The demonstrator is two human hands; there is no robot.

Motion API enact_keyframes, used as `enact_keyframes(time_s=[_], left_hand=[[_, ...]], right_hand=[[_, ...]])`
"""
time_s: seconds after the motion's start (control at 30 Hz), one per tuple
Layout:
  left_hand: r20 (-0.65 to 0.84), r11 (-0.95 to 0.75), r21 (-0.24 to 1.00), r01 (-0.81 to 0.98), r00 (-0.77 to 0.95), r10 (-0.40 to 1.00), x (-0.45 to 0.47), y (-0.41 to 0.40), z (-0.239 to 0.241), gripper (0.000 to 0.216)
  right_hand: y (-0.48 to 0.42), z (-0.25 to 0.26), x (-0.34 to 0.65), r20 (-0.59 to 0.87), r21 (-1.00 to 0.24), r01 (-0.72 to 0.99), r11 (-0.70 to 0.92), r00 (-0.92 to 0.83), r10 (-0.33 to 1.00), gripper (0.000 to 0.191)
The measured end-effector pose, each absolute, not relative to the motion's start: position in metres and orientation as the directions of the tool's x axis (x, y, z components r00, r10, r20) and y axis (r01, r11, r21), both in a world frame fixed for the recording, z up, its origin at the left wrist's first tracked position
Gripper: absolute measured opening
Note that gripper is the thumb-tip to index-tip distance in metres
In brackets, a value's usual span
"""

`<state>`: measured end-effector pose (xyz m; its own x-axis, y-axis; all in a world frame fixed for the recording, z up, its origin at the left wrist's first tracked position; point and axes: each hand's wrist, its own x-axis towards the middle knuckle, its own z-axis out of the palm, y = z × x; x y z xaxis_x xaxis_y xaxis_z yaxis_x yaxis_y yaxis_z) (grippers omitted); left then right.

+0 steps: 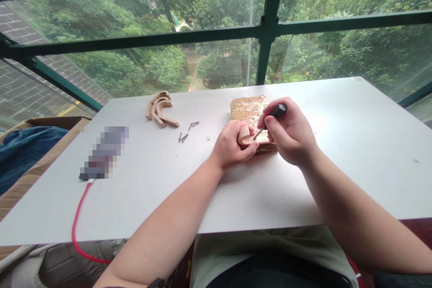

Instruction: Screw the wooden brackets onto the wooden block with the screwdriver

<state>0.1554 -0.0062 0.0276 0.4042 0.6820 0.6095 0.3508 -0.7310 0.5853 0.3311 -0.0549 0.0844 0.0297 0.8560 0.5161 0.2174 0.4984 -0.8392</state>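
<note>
My right hand (288,132) is closed around the black handle of a screwdriver (279,110). Its shaft slants down to the left, with the tip at a curved wooden hook (243,134). Fingers of my left hand (229,144) wrap the hook from the left and press it on a worn wooden block (248,105). The block's top is scuffed and flaking. Whether a screw sits under the tip is too small to tell. My hands hide part of the block and hook.
Several more curved wooden hooks (162,110) lie at the back left of the white table (263,198). Several screws (183,137) are scattered nearby. A blurred-out phone-like object (106,150) with a red cable (74,225) lies left, beside a cardboard box (76,127). Windows stand behind.
</note>
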Motion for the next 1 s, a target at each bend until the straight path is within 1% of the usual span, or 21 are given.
enact_keyframes(time_s=[0.17,0.27,0.37,0.43,0.57,0.67,0.73,0.8,0.9,1.0], left_hand=[[0.621,-0.749,0.566,0.344,0.419,0.662,0.1551,-0.0052,0.0271,0.026],[0.628,-0.758,0.561,0.333,0.425,0.652,0.155,-0.0047,0.0271,0.027],[0.629,-0.759,0.559,0.333,0.426,0.65,0.1549,-0.0044,0.0268,0.028],[0.624,-0.754,0.561,0.341,0.425,0.656,0.1548,-0.0043,0.0265,0.028],[0.606,-0.74,0.57,0.357,0.427,0.672,0.1549,-0.0045,0.0267,0.027],[0.613,-0.747,0.568,0.344,0.429,0.664,0.1553,-0.0047,0.0273,0.026],[0.618,-0.752,0.569,0.333,0.429,0.658,0.1554,-0.0047,0.0276,0.026],[0.622,-0.755,0.571,0.323,0.43,0.655,0.1554,-0.0045,0.0276,0.026],[0.624,-0.756,0.573,0.316,0.43,0.652,0.1551,-0.0041,0.0271,0.027],[0.622,-0.753,0.575,0.321,0.426,0.657,0.1547,-0.0039,0.0266,0.026]], right_hand=[[-0.0569,0.0858,0.333,0.51,-0.84,0.21,0.5,-0.012,0.86,0.02],[-0.0565,0.0848,0.3336,0.486,-0.848,0.229,0.477,-0.02,0.874,0.021],[-0.0551,0.0833,0.3341,0.481,-0.841,0.279,0.465,-0.013,0.877,0.015],[-0.0539,0.0825,0.3345,0.507,-0.817,0.319,0.48,0.0,0.862,0.012],[-0.0521,0.083,0.3349,0.569,-0.768,0.37,0.523,0.016,0.822,0.02],[-0.0521,0.0837,0.3346,0.577,-0.745,0.438,0.503,0.044,0.816,0.016],[-0.0523,0.0834,0.334,0.561,-0.751,0.456,0.477,0.06,0.826,0.019],[-0.0524,0.0824,0.3329,0.549,-0.777,0.412,0.476,0.071,0.833,0.022],[-0.0522,0.0813,0.331,0.542,-0.815,0.284,0.505,0.064,0.838,0.03],[-0.0531,0.0826,0.3316,0.532,-0.83,0.219,0.513,0.037,0.846,0.037]])
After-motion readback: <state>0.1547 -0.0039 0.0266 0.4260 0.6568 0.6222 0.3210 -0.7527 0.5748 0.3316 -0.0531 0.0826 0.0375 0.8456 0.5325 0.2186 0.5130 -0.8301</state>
